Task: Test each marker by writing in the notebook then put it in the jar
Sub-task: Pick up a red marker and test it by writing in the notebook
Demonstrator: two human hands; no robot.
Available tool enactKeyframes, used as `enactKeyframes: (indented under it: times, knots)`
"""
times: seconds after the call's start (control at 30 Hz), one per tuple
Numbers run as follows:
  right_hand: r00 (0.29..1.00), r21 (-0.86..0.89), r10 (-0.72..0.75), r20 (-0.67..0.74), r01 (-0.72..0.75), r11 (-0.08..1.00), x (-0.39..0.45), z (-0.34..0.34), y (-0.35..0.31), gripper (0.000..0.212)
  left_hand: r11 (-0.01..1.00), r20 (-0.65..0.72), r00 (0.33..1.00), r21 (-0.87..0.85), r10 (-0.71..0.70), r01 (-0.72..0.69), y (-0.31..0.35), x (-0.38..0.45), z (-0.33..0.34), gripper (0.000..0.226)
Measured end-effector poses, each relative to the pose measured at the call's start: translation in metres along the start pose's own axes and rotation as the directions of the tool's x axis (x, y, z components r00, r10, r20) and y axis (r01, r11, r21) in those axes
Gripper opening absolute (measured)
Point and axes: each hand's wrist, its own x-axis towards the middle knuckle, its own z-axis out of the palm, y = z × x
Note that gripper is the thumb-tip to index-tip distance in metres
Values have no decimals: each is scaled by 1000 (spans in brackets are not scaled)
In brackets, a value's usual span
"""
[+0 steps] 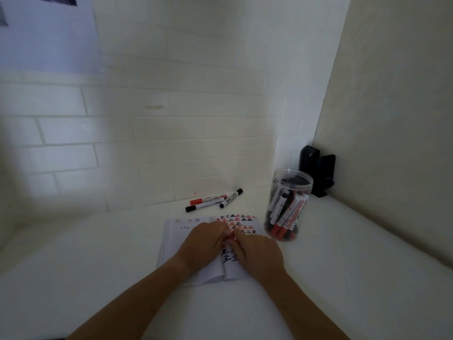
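I am holding a red marker (231, 238) between both hands over the open notebook (196, 266), and only a sliver of red is showing where the fingertips meet. My left hand (204, 244) and right hand (257, 253) are pressing together, each curled around one end of it, so I judge I am either pulling the cap off or pushing it back on (I cannot tell which from here). The notebook is lying flat on the bench (98, 266), its right page already filling with rows of red and black test marks. Just to its right the clear jar (286, 204) is standing upright and holding a good many markers. Beyond the notebook, near the tiled wall (122, 131), three loose markers (213, 201) are waiting in a small heap, one red-capped and two black-capped. A black object (318, 170) is sitting in the corner behind the jar. If the cap is coming off, the next move calls for a stroke on a free patch of page; if going on, a short carry right into the jar mouth.
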Motion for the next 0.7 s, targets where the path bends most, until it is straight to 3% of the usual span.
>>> enactKeyframes:
  times: [0.17, 0.23, 0.33, 0.4, 0.47, 0.57, 0.7]
  knots:
    - [981, 81, 193, 5, -193, 978, -1, 3, 10, 50, 982, -35, 989, 122, -143, 146, -6, 3, 0, 36]
    - [966, 190, 258, 20, -257, 948, -4, -2, 15, 49, 974, 34, 983, 147, -179, 173, -8, 4, 1, 39]
    - [970, 314, 239, 48, -242, 918, -4, -7, 19, 54, 956, 204, 942, 177, -268, 233, -10, 4, 3, 59]
    - [972, 390, 233, 16, -221, 894, -2, -7, 19, 44, 940, 304, 899, 229, -316, 253, -11, 6, 4, 56]
    - [958, 566, 288, 2, -238, 789, -1, -7, 18, 37, 934, 352, 877, 263, -327, 243, -10, 7, 5, 52]
    - [889, 808, 430, 154, -364, 463, 0, -14, 15, 38, 928, 388, 859, 292, -335, 230, -10, 8, 5, 51]
    - [861, 850, 421, 284, -429, 305, 2, -15, 17, 37, 928, 403, 853, 300, -332, 220, -11, 9, 4, 52]
